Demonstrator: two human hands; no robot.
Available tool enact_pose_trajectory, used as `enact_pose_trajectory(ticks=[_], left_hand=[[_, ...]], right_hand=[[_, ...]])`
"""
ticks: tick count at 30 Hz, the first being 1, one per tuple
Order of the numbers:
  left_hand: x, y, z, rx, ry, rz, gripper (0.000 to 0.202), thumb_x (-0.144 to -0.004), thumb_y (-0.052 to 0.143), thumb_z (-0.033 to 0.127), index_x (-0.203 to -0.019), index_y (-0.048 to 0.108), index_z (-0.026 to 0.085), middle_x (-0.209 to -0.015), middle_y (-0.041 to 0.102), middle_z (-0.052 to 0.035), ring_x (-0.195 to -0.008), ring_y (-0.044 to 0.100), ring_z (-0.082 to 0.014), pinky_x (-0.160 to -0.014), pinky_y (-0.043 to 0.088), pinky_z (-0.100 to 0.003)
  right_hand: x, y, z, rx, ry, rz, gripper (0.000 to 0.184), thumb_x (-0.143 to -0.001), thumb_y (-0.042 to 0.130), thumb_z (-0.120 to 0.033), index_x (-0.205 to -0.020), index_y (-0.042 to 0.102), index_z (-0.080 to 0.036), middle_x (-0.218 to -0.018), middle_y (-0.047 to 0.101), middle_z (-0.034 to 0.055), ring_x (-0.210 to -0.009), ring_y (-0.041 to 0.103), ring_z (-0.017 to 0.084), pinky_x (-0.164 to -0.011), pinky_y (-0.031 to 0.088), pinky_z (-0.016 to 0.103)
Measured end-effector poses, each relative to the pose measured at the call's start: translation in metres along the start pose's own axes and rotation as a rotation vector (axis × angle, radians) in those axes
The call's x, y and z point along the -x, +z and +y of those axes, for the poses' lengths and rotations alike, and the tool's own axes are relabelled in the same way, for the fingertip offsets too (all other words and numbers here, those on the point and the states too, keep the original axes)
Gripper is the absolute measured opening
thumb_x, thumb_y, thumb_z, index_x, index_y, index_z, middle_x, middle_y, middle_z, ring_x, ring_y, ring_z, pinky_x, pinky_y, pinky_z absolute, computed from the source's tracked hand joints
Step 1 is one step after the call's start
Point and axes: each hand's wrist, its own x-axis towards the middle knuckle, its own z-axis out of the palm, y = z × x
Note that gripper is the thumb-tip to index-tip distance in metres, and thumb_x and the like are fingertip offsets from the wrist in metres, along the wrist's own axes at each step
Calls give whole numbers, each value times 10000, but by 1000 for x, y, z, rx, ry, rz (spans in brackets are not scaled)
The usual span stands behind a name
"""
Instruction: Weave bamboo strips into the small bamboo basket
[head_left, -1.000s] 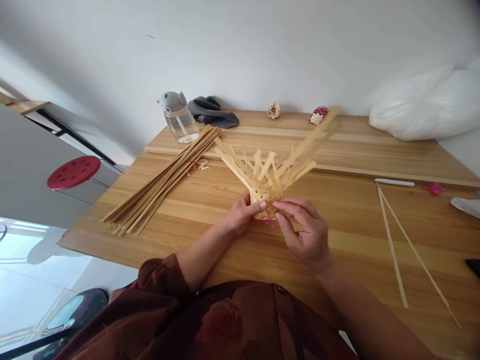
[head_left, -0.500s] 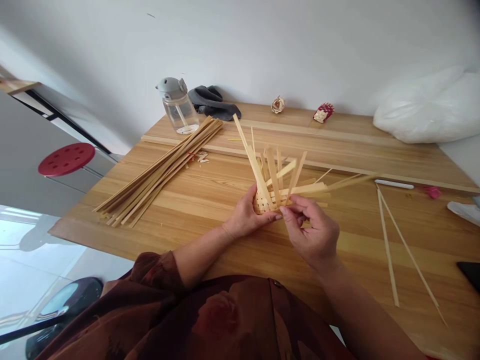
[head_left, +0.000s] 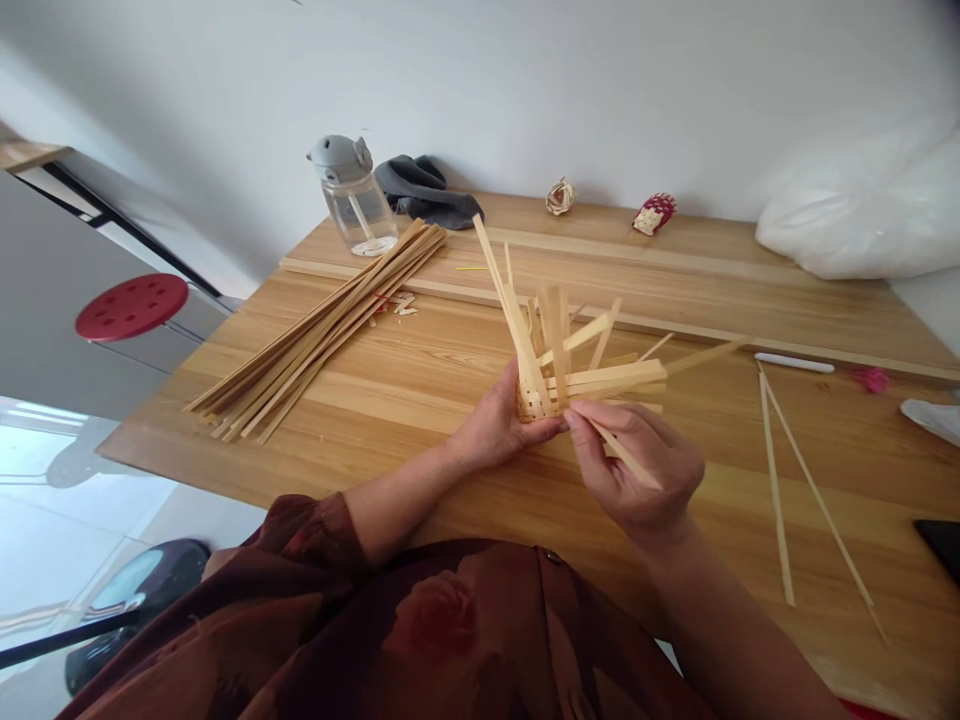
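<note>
A small woven basket (head_left: 534, 402) of pale flat strips is held above the table, its long loose strip ends fanning upward and to the right. My left hand (head_left: 495, 425) cups it from the left, with the thumb along its lower edge and the other fingers hidden behind. At its lower right side, my right hand (head_left: 641, 460) pinches a strip (head_left: 626, 455) between thumb and fingers. The free end of that strip lies across the palm, pointing down and right.
A bundle of strips (head_left: 330, 335) lies on the left of the wooden table (head_left: 420, 380), near a water bottle (head_left: 360, 205) and a dark cloth (head_left: 427, 192). Two woven ornaments (head_left: 654, 213) sit at the back. Two loose strips (head_left: 776, 490), a white pen (head_left: 795, 362) and a plastic bag (head_left: 862, 215) are right.
One strip has been bent down and now runs through my right hand, which has shifted slightly right. My left hand keeps its hold on the basket.
</note>
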Motion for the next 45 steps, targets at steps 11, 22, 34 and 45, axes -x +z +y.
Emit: enact_pose_trajectory(ticks=[11, 22, 34, 45], left_hand=[[0, 8, -1, -227, 99, 33, 795, -795, 847, 326, -1473, 453, 194, -1416, 655, -173, -1278, 661, -338, -1112, 531, -489], [-4, 10, 16, -205, 1, -80, 768, -792, 841, 374, -1440, 473, 193, -1251, 731, -154, -1114, 723, -315, -986, 590, -452], [-34, -16, 15, -11, -110, -199, 763, -731, 889, 459, -1345, 589, 121, -1151, 740, -111, -937, 706, -225, -847, 586, -369], [-27, 11, 24, -220, -123, -196, 736, -711, 929, 475, -1305, 604, 185, -1038, 757, -68, -870, 718, -244, -790, 601, -377]], right_hand=[[-6, -4, 0, -93, 256, 10, 119, -870, 837, -166, -798, 753, -210, -694, 641, -19, -561, 540, 117, -496, 434, 272], [1, -1, -1, -80, 111, 87, 154, -914, 742, -136, -921, 785, -283, -867, 785, 23, -783, 747, 207, -718, 623, 366], [-19, -24, 35, -24, -31, -129, 74, -966, 748, -212, -1026, 784, -237, -1064, 808, 57, -993, 738, 253, -917, 574, 451], [-16, -17, 27, 146, 14, 39, 170, -969, 714, -278, -806, 759, -290, -895, 813, 12, -927, 700, 270, -910, 522, 490]])
